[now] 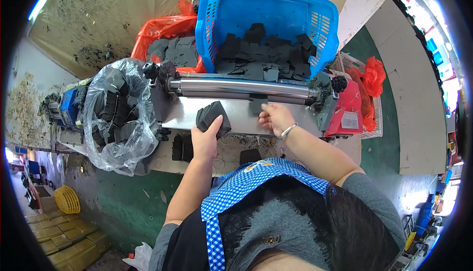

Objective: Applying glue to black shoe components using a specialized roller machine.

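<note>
My left hand grips a thick stack of thin black square sheets, thumb across its near side. At the rollers, my right hand has its fingers curled, with the fingertips at the edge of a single black sheet. The far edge of that sheet meets the shiny metal rollers of a machine, above its flat metal plate. Behind the rollers, a blue plastic basket holds many loose black sheets.
Left of the rollers, a clear plastic bag holds bundled black pieces. A red bag with more sheets lies beside the basket. The machine's red housing is at the right end. Black stacks rest below the plate.
</note>
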Demonstrator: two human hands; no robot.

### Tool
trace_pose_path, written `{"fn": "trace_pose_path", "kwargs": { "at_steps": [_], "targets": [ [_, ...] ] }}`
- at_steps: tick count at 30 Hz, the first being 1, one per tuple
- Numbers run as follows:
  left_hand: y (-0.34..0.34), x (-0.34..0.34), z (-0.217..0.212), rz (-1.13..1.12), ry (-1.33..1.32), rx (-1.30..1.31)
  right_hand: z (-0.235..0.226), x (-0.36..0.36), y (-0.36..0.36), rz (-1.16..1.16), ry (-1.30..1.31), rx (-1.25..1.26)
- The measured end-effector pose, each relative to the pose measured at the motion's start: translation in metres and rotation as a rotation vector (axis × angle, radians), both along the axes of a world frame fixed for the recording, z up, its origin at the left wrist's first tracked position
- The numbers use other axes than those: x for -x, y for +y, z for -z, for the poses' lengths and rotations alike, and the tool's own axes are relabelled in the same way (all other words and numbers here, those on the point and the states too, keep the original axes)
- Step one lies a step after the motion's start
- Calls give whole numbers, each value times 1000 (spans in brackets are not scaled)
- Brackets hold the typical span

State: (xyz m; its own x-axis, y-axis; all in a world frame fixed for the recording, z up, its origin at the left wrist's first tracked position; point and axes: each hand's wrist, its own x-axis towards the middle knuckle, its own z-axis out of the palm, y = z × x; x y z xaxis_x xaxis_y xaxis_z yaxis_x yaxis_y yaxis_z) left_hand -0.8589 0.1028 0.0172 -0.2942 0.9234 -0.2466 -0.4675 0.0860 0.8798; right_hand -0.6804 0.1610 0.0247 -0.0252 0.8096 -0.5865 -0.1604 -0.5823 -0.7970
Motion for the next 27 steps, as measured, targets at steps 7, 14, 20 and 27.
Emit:
{"fn": "trace_pose_path", "kwargs": {
  "at_steps": [7, 14, 20, 27],
  "targets": [
    [0, -9, 0, 3, 80, -26, 5, 4, -1, -570, 23, -142],
    [0, 0, 3, -41, 102, -22, -1, 6, -1, -249, -56, -121],
    [0, -11, 2, 27, 111, 33, 0, 11, -12, -493, 33, -73],
    [1, -7, -8, 81, -229, 6, -3, 2, -7, -429, 423, 88]
  ]
}}
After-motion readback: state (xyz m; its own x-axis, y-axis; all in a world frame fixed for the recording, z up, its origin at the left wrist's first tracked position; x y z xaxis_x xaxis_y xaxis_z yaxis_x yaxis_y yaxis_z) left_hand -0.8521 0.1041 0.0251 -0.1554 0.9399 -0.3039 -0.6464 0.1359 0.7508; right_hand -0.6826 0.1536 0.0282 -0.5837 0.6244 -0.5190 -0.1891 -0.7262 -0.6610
